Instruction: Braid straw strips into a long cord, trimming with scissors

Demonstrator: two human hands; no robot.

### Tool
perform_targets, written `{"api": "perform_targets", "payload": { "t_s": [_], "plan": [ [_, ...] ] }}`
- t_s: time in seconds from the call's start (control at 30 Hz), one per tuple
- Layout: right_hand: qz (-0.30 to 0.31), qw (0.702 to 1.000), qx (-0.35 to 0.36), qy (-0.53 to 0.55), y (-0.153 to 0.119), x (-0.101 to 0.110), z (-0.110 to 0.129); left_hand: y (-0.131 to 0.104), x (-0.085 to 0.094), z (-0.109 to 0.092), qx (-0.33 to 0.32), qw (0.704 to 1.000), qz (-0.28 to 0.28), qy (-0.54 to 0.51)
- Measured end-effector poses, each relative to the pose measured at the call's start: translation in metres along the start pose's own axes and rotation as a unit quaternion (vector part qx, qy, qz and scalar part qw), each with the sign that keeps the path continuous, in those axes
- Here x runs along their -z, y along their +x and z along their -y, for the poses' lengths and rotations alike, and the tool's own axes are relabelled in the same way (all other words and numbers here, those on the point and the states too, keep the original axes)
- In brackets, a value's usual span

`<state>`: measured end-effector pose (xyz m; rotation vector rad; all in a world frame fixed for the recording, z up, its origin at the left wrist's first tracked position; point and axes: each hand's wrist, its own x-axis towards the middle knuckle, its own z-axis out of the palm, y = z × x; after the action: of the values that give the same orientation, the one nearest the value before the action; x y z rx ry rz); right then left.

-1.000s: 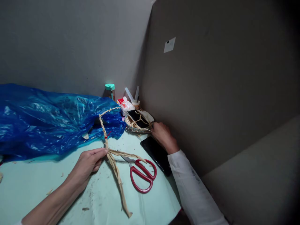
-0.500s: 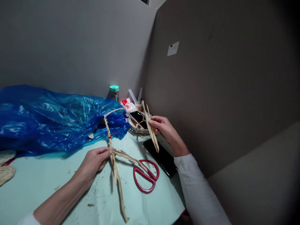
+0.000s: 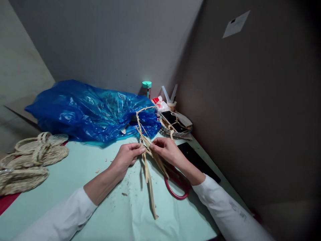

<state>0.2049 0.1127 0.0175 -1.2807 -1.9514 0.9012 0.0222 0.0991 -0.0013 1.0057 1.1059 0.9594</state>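
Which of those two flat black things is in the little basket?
The smaller-looking slab with the pale edge, farther back, inside the basket with the patterned rim. The other black slab lies on the table, near the right hand.

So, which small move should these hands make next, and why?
Perhaps lay the flat tan fibre strips against the thin pale braided straw cord: the right hand holds them close beside it, while the left hand pinches the cord above its loose hanging ends.

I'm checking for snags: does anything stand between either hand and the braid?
Nothing visible does: the left hand pinches the braid at its lower end, and the right hand holds pale strips close beside it. The red-handled scissors lie beneath, not between.
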Motion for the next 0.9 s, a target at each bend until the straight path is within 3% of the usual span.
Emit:
{"api": "perform_targets", "payload": {
  "t_s": [0.13, 0.3, 0.7, 0.9],
  "plan": [
    [-0.016, 0.998, -0.006, -0.055, -0.005, -0.006, 0.008, -0.001, -0.002, -0.001, -0.004, 1.0, -0.004, 0.008],
    [0.028, 0.997, 0.02, -0.063, -0.008, -0.005, 0.012, -0.001, -0.004, -0.004, -0.004, 0.999, -0.01, 0.034],
    [0.044, 0.987, -0.061, 0.139, -0.003, -0.016, 0.001, 0.002, -0.002, -0.006, 0.012, 0.998, -0.002, 0.059],
    [0.049, 0.98, -0.086, 0.174, -0.004, -0.016, 0.007, 0.0, -0.004, -0.006, 0.006, 0.998, -0.007, 0.066]
  ]
}}
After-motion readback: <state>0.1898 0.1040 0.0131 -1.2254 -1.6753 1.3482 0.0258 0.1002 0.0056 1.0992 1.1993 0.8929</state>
